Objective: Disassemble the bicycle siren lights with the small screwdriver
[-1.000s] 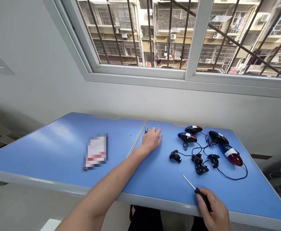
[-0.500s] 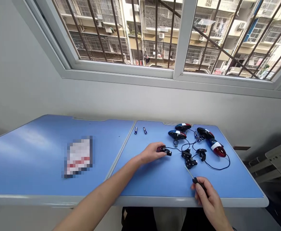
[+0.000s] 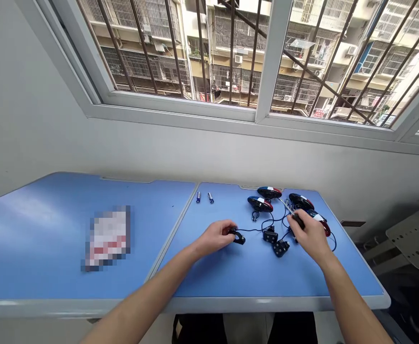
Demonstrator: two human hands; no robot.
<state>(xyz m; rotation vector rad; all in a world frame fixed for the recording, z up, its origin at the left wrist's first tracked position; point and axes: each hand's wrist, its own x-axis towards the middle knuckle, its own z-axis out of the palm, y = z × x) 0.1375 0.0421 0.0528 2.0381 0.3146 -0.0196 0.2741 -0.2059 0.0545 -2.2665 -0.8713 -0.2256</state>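
My left hand [image 3: 216,236] has its fingers closed round a small black corded button unit with a clamp [image 3: 239,238], low over the blue table. In my right hand [image 3: 311,239] is a screwdriver [image 3: 298,220], its thin shaft pointing up and left towards the far lights. Egg-shaped bicycle siren lights in blue, white and red stand there: one light [image 3: 260,204] on a ring mount, another light [image 3: 269,192] behind it, and a third light [image 3: 301,201]. A fourth light [image 3: 320,220] is partly covered by my right hand. Between my hands lie black button units [image 3: 280,248] joined to cords.
Two blue-and-silver batteries [image 3: 210,198] lie near the table's back edge, and others sit among the lights, partly hidden. A blurred white-and-red packet [image 3: 109,239] is on the left table [image 3: 44,229]. A barred window [image 3: 180,52] is above the back wall.
My right hand, with the screwdriver, has moved up and away from the table's front edge to the lights. The left hand still holds the button unit and has shifted slightly.
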